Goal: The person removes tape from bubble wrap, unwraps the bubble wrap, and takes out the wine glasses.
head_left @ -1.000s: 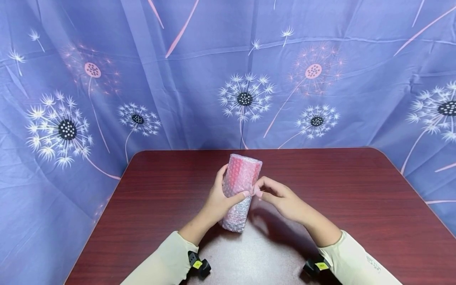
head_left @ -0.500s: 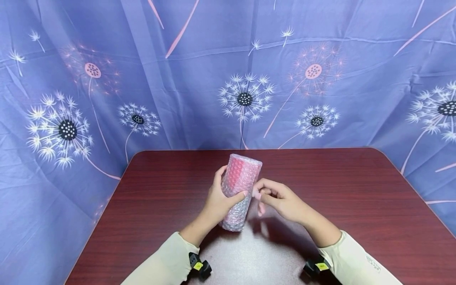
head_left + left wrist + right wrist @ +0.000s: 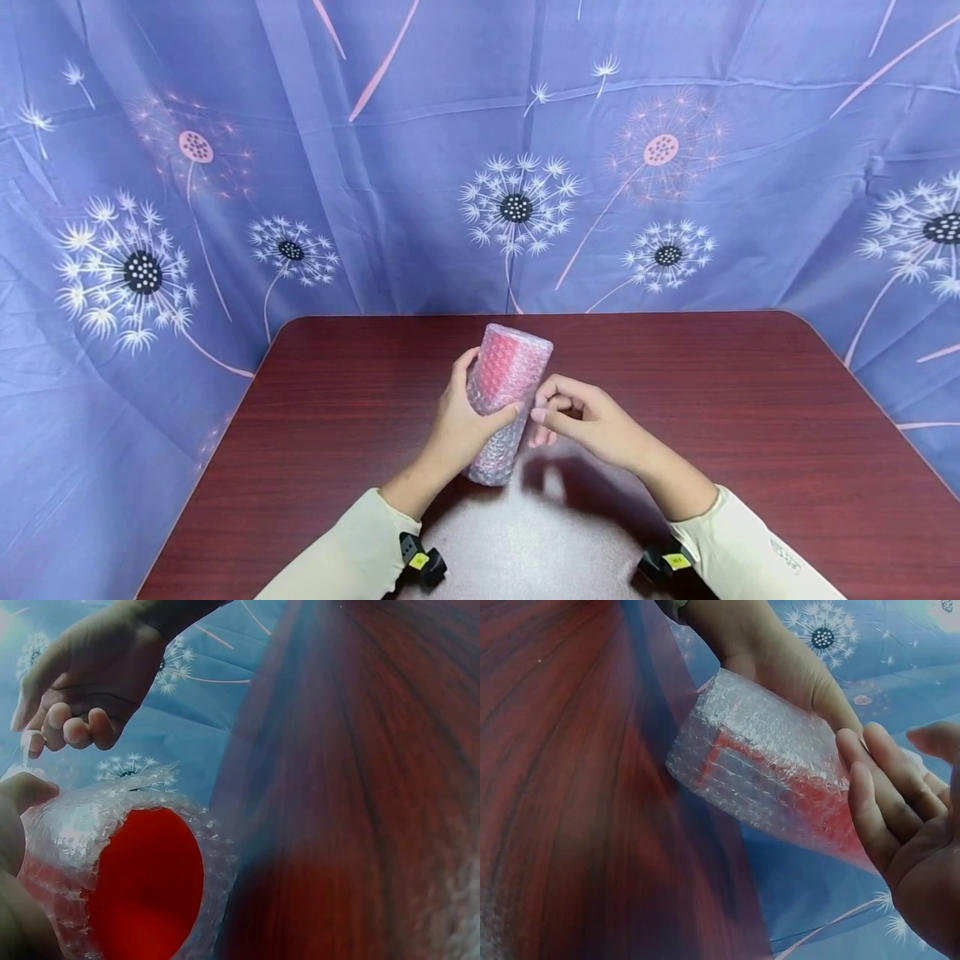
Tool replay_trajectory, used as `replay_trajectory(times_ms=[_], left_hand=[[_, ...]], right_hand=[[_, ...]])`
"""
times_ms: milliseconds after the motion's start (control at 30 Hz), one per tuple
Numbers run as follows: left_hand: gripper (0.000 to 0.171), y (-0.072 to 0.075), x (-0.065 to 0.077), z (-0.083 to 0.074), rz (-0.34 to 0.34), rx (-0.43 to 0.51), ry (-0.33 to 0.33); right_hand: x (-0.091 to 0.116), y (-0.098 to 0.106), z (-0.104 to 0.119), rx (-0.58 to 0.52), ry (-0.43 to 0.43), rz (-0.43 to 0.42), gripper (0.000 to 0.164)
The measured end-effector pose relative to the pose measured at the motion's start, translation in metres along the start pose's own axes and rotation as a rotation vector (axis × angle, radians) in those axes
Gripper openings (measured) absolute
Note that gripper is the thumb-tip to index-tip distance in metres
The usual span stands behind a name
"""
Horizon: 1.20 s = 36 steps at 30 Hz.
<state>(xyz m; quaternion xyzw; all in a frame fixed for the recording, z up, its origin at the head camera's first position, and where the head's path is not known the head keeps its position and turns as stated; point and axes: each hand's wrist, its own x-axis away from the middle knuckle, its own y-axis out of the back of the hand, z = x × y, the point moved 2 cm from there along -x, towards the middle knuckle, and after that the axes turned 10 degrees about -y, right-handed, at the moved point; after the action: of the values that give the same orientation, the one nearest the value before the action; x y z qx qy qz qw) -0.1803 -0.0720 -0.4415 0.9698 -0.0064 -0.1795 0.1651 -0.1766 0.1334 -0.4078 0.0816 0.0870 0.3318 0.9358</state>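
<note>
A cylinder in bubble wrap, red and pale pink beneath the clear layer, stands tilted above the table. My left hand grips it around the left side, thumb across the front. Close by its right side, my right hand has bent fingers; in the left wrist view its thumb and forefinger pinch a small translucent strip of tape at the wrap. That view also shows the cylinder's red end ringed by bubble wrap. From the right wrist, the wrap's lower end is visible; the pinched strip is mostly hidden there.
The dark red wood-grain table spreads around both hands, with a bright glare patch near the front. Behind it hangs a blue curtain printed with dandelions. Black wrist cameras sit at both pale sleeves.
The left hand and the wrapped cylinder stay nearly in place, with a slight turn of the cylinder. My right hand's lower fingers have shifted a little beside the wrap.
</note>
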Motion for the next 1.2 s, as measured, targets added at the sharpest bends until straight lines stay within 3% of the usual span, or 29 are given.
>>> replay_trajectory(times_ms=[200, 500, 867, 1200], left_hand=[[0.097, -0.0015, 0.0002, 0.0004, 0.009, -0.019, -0.015], [0.094, 0.0021, -0.0026, 0.0039, -0.038, 0.009, 0.045], [0.095, 0.0030, -0.0035, 0.0044, -0.021, 0.040, 0.061], [0.095, 0.0032, -0.0037, 0.0064, -0.010, 0.099, 0.068]], right_hand=[[0.0005, -0.0004, -0.0005, -0.006, -0.066, -0.060, 0.009], [0.0024, 0.0023, 0.0036, -0.003, -0.024, -0.069, 0.007], [0.0012, 0.0033, 0.0038, -0.005, -0.055, -0.098, 0.011], [-0.0002, 0.0048, 0.0033, -0.051, 0.028, -0.064, 0.019]])
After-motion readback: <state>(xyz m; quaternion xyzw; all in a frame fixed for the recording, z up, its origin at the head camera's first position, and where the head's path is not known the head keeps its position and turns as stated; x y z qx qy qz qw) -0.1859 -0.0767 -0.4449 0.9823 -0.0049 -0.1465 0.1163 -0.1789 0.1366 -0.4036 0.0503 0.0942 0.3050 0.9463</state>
